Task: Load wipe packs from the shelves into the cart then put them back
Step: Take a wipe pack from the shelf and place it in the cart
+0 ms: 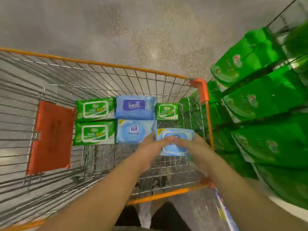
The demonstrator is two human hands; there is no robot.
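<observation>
Both hands hold one light blue wipe pack (175,147) low inside the wire cart (106,64), at its right side. My left hand (153,150) grips the pack's left edge with the thumb on top; my right hand (195,149) grips its right edge. On the cart floor lie two green packs (95,109) (95,133) at the left, a blue pack with a purple label (135,107), a pale blue pack (135,130) below it, and a small green pack (167,111) at the right.
An orange child-seat flap (51,137) hangs on the cart's left wall. Shelves with several green wipe packs (266,97) stand close on the right. Grey concrete floor (133,27) lies beyond the cart. My legs show below the cart's orange handle bar (163,195).
</observation>
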